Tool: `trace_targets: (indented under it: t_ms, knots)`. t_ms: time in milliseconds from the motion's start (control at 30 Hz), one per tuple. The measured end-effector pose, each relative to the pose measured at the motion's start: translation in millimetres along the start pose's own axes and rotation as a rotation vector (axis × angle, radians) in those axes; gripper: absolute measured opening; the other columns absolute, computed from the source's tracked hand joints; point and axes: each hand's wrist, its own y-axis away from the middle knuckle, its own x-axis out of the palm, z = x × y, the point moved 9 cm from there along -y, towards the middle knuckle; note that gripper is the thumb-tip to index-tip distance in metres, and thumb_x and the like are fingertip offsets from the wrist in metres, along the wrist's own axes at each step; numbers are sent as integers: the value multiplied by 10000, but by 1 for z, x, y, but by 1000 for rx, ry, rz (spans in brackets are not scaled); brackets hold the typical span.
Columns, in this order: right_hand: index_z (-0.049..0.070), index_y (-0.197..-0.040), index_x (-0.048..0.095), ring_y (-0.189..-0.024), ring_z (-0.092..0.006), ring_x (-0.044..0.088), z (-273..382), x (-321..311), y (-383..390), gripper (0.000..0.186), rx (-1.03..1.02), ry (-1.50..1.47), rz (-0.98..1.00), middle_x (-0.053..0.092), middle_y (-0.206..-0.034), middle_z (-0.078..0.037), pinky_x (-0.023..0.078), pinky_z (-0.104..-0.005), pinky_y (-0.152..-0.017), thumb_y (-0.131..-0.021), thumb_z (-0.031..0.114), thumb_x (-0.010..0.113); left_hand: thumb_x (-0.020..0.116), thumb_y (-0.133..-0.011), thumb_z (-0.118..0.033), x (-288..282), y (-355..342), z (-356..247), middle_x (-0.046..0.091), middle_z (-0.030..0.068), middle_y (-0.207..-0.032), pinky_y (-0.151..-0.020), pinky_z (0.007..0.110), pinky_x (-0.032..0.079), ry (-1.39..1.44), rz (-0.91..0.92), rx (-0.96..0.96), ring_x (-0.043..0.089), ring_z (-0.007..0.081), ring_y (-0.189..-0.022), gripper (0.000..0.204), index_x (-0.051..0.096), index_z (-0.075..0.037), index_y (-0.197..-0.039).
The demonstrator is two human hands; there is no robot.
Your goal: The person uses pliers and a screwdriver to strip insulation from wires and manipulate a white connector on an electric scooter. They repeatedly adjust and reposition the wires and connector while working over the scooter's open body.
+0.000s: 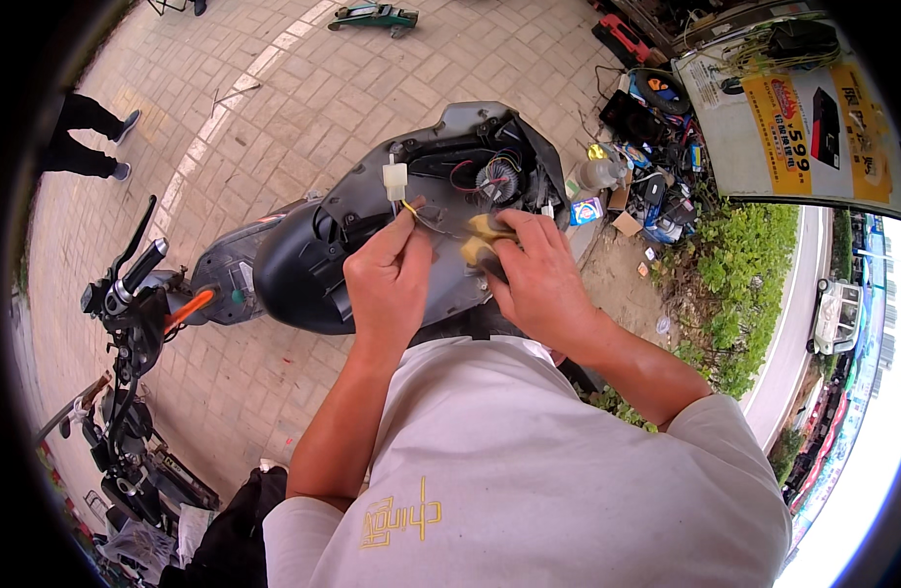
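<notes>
My left hand (387, 279) is closed, thumb and fingertips pinching thin wires just below a white plastic connector (395, 178). A yellow wire (409, 208) shows beside the fingertips. In my closed right hand (543, 269) is a hand tool with two yellow handles (482, 240). Its narrow front part points left toward the wires and is too blurred to tell its exact kind. Both hands are held over the opened body of a dark scooter (298, 260). Inside its rear cavity sit a finned round metal part (498, 180) and several thin coloured wires.
The scooter's handlebar (127, 289) is at the left. A green floor jack (374, 18) stands on the paving at the far side. Loose tools and parts (656, 186) lie in a heap at the right, near a printed board (813, 127) and green bushes (739, 255). Another person's legs (93, 137) show at the far left.
</notes>
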Motion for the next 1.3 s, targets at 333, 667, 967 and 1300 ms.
trace_targets:
  t_ms: [333, 667, 967, 1300]
  knots:
    - [-37, -970, 596, -1054, -377, 506, 3, 4, 1, 297, 62, -64, 41, 501, -1167, -192, 437, -450, -911, -715, 66, 707, 568, -885, 1, 0, 1, -3, 585, 61, -639, -547, 223, 443, -38, -29, 51, 532, 61, -584, 272, 647, 53, -1141]
    - [-25, -992, 624, -958, -342, 577, -9, 16, 2, 270, 183, -396, 173, 556, -1078, -155, 482, -400, -838, -782, 121, 709, 588, -889, -35, 0, 0, 2, 619, 95, -727, -572, 243, 457, 3, 33, 61, 550, 88, -613, 242, 642, 63, -1104]
    - [-43, -959, 625, -918, -380, 565, -12, 0, 4, 264, 134, -404, 159, 560, -1021, -183, 475, -430, -798, -818, 173, 678, 693, -877, -361, 14, -9, -13, 531, 81, -719, -592, 287, 428, -365, 281, 195, 470, 131, -636, 422, 517, 21, -837]
    - [-49, -959, 618, -904, -386, 578, -11, 3, 11, 293, 150, -458, 91, 580, -1022, -192, 477, -431, -783, -823, 204, 678, 760, -815, -387, 13, -9, -10, 426, 6, -648, -537, 255, 346, -229, 227, 88, 369, 96, -603, 464, 456, -38, -803]
